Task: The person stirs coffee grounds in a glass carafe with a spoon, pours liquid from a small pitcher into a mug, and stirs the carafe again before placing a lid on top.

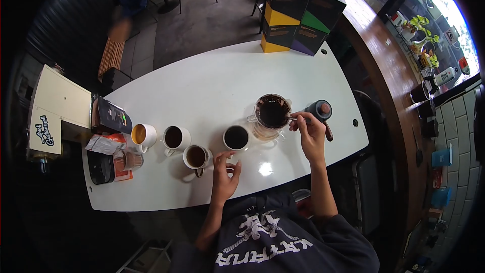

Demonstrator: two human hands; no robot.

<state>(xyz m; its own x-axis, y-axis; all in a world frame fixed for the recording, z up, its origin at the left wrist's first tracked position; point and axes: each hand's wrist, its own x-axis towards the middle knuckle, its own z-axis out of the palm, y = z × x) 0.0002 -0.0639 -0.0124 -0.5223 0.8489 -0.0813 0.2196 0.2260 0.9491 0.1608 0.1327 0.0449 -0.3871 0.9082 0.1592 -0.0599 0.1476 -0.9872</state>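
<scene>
The glass dripper (272, 112), full of dark wet coffee grounds, stands on the white surface (212, 81) towards its right side, on top of a clear server; the right hand (308, 127) is at its right rim, and its fingers are closed on a thin spoon (292, 118) whose tip goes into the grounds; just behind this hand lies a dark kettle (321, 110) with a brown handle, close to the dripper but apart from it; to the left of the dripper, just beside it, stands a white cup of black coffee (236, 137); the left hand (225, 174) rests on the surface in front of this cup, its fingers loosely spread and holding nothing, and a small white thing lies at the fingertips, which I cannot identify; further left are three more cups: one with brown coffee (196, 157), one dark (175, 138), one with light orange-brown drink (141, 135); at the left edge are a black scale (100, 167), packets and a dark box (111, 116); at the far edge stand tall coloured boxes (295, 17).
</scene>
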